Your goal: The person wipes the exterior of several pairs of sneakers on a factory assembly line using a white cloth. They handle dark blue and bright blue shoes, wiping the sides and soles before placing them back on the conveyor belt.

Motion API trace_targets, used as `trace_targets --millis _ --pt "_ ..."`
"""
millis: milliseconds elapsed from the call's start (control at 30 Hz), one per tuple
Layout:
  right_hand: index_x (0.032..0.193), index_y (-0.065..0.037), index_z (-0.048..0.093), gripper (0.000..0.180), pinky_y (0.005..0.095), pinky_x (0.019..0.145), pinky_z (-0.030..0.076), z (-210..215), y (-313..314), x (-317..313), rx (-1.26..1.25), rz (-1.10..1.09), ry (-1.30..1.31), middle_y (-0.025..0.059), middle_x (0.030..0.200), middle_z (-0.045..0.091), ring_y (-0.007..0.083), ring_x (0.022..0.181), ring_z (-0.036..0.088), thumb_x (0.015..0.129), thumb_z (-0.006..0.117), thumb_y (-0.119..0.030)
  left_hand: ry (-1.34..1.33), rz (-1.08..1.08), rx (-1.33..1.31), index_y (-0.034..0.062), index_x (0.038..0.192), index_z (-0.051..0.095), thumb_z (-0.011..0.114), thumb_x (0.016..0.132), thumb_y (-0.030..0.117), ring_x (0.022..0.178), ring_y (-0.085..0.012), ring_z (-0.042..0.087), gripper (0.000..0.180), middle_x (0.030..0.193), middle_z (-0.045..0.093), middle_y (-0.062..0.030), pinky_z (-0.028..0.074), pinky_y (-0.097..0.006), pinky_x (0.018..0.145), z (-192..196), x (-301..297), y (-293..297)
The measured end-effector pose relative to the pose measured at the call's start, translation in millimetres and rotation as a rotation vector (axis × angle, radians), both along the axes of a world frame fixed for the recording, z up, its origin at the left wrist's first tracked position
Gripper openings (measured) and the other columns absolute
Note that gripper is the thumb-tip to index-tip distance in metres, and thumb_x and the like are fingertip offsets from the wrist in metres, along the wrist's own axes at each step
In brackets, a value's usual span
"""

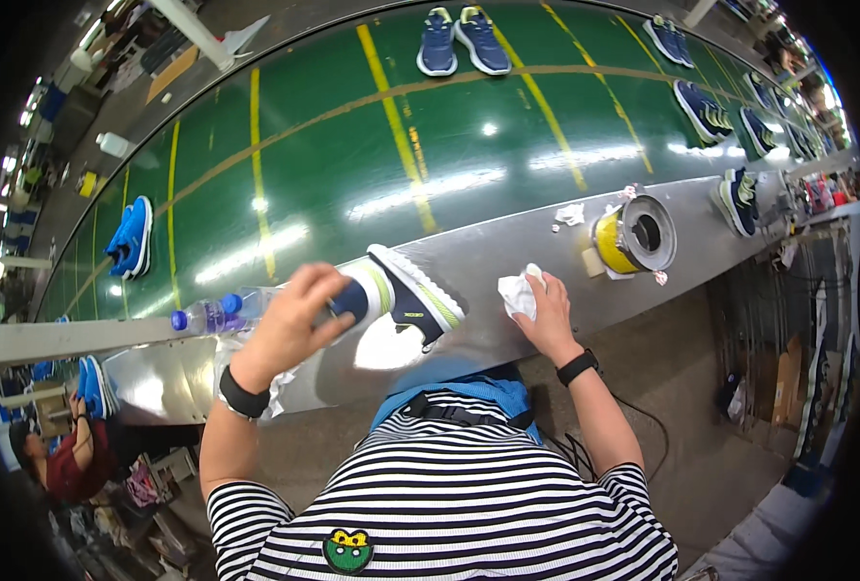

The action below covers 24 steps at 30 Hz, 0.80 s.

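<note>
On the metal ledge, my left hand (299, 324) has its fingers curled over the end of a navy running shoe (377, 286) with a white and lime sole. Against it, tipped on its side, rests a second navy shoe (415, 302) with its white sole facing right. My right hand (548, 315) is closed on a crumpled white wipe (518, 294), just above the ledge and apart from both shoes.
A round metal-topped tin (648, 232) with a yellow side stands right of my right hand. Bottles with purple and blue caps (207, 315) lie left. Beyond the ledge, a green conveyor belt (323, 145) carries navy shoes (464, 42) and a blue shoe (130, 237). Another person (67, 450) sits lower left.
</note>
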State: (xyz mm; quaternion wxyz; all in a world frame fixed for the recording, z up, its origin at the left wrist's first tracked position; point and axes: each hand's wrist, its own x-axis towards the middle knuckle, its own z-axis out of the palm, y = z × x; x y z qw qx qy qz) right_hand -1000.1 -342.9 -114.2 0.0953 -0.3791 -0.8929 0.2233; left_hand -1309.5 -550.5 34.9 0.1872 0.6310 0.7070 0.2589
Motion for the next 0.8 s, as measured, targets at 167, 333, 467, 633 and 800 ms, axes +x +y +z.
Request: trace_targets --millis 167,333,467,633,800 --pt "0.133 -0.003 0.04 0.083 0.0493 0.098 0.034 -3.2 -54.4 -66.8 -0.211 0.205 0.314 0.0207 0.126 0.042 0.0385 0.12 0.039 0.065 0.079 -0.027 0.317 -0.422 -0.055 0.0094 0.107 0.053 0.062 0.072 0.016 0.09 -0.0259 0.052 0.037 0.099 0.052 -0.0084 0.045 -0.036 0.079 -63.0 15.5 -38.4" --pt "0.144 -0.003 0.021 0.103 0.0487 0.094 0.035 -35.1 -93.8 -106.9 -0.107 0.197 0.048 0.0192 0.123 0.04 0.0373 0.112 0.04 0.063 0.079 -0.03 0.404 -0.736 -0.194 0.0105 0.104 0.057 0.055 0.076 0.015 0.11 -0.0254 0.048 0.028 0.109 0.052 -0.0065 0.03 -0.052 0.102 -143.0 40.2 -63.8" --pt "0.143 -0.004 0.022 0.097 0.0468 0.092 0.035 -41.5 -79.1 -105.4 -0.121 0.215 0.128 0.0192 0.116 0.042 0.0369 0.106 0.041 0.065 0.075 -0.024 0.036 -0.099 0.039 0.0089 0.113 0.053 0.067 0.072 0.015 0.113 -0.0279 0.046 0.043 0.114 0.05 -0.0109 0.025 -0.054 0.105 -117.8 63.9 -78.6" --pt "0.143 -0.003 0.023 0.097 0.0454 0.092 0.035 -41.6 -77.8 -109.4 -0.113 0.229 0.176 0.0192 0.11 0.044 0.0363 0.102 0.042 0.064 0.074 -0.024 -0.297 1.052 -0.005 -0.0048 0.124 0.041 0.065 0.07 0.005 0.105 -0.0296 0.051 0.059 0.11 0.052 -0.0195 0.04 -0.04 0.093 -197.8 87.4 -107.7" --pt "0.142 -0.001 0.027 0.088 0.0412 0.098 0.037 -32.5 -61.8 -105.8 -0.488 0.003 0.431 0.0221 0.122 0.048 0.0335 0.11 0.048 0.07 0.073 -0.022 -1.224 1.109 0.04 0.0014 0.131 0.044 0.051 0.071 -0.006 0.087 -0.0228 0.059 0.061 0.098 0.061 -0.011 0.048 -0.033 0.08 -216.7 55.6 -86.1"
